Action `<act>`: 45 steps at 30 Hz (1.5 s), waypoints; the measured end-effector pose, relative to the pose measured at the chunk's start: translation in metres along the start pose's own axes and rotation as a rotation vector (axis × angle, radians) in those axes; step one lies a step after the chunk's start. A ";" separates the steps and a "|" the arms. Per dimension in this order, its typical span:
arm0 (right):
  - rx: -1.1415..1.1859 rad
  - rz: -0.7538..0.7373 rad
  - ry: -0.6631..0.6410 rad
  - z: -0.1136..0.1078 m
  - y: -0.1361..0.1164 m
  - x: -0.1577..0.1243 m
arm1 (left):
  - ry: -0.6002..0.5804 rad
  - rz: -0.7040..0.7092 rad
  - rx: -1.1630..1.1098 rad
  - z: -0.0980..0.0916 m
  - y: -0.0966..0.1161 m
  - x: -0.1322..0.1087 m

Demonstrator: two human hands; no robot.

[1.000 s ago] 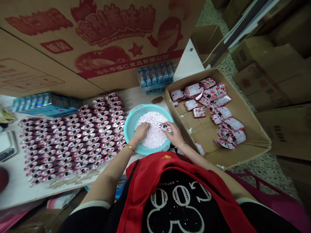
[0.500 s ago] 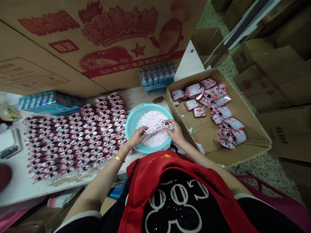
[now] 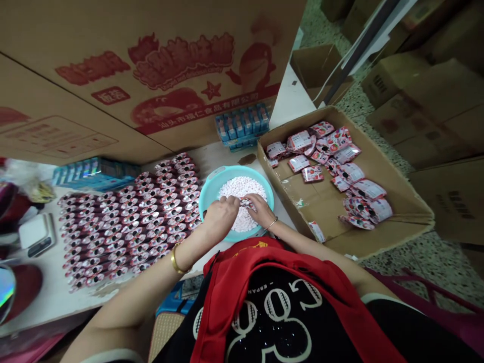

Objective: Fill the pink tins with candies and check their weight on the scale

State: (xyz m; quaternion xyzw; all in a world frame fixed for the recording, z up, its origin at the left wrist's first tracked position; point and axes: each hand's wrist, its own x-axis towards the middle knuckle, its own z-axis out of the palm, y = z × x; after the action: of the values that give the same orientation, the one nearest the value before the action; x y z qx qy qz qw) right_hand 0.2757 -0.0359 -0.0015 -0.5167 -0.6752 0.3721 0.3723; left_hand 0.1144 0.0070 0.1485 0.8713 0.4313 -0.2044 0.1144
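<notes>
Pouch (image 3: 246, 203) is small, red and white, and sits over the near half of the teal basin (image 3: 266, 185), between both hands and just above the white candies (image 3: 242, 189). Right hand (image 3: 261, 212) has it pinched between the fingertips, grip narrow and closed on the pouch, with a thin bracelet (image 3: 271, 224) at the wrist. Left hand (image 3: 220, 216) is bunched with fingers curled inward and tips meeting the pouch from the left. Can't tell whether that hand grips the pouch or has candies in it, since the back of the hand hides the fingertips. It has a gold bangle (image 3: 174, 259) on the wrist. The basin sits on the white table (image 3: 45, 297), right at its near edge, and the candies are heaped mostly in the middle. Just left of the basin are rows of pouches (image 3: 132, 222) lying flat, tightly packed, with dark round openings facing the near side. To the right, touching the table edge, is an open cardboard box (image 3: 302, 189) with loose packets (image 3: 348, 171) spread along its far and right sides. Blue packs (image 3: 244, 123) are stacked behind the basin against a big printed carton (image 3: 151, 75). A small scale (image 3: 36, 234) is at far left. The person wears a red apron (image 3: 264, 272).
</notes>
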 end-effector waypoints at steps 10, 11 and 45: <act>0.039 0.014 0.041 -0.004 -0.020 0.006 | 0.216 0.293 -0.426 0.037 -0.041 0.027; 0.026 0.000 0.048 -0.006 -0.024 0.010 | 0.218 0.308 -0.442 0.042 -0.042 0.033; 0.065 0.414 0.582 -0.147 0.037 0.021 | 0.107 -0.054 -0.406 0.133 -0.079 0.087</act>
State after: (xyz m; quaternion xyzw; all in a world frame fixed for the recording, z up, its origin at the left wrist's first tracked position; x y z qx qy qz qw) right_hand 0.4174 0.0088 0.0337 -0.7146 -0.4098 0.2982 0.4821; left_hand 0.0642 0.0660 -0.0118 0.8281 0.4922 -0.0697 0.2591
